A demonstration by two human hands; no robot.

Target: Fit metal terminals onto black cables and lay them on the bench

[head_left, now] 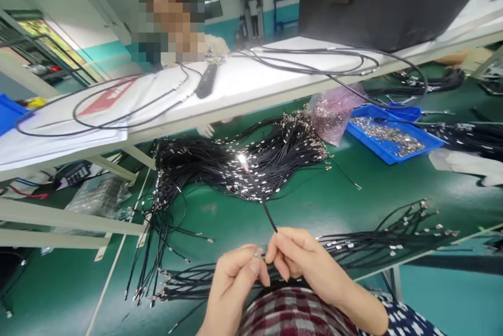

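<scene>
My right hand (pixel 296 252) pinches a thin black cable (pixel 269 216), which sticks up and away from the fingers to a bright, pale tip. Close beside it, my left hand (pixel 239 275) is closed in a pinch on a small shiny metal piece (pixel 258 253), its exact kind too small to make out. The fingertips of both hands almost meet. Under and behind the hands lies a row of loose black cables (pixel 346 241) along the near edge of the green table. A large heap of black cables (pixel 220 165) with silver and copper-coloured ends spreads farther back.
A blue tray (pixel 387 155) of small metal parts stands back right, next to a pink plastic bag (pixel 332 116) of similar parts. A raised white shelf (pixel 251 84) crosses the back, carrying looped cables and a dark-handled tool (pixel 207 82). Another person sits behind it.
</scene>
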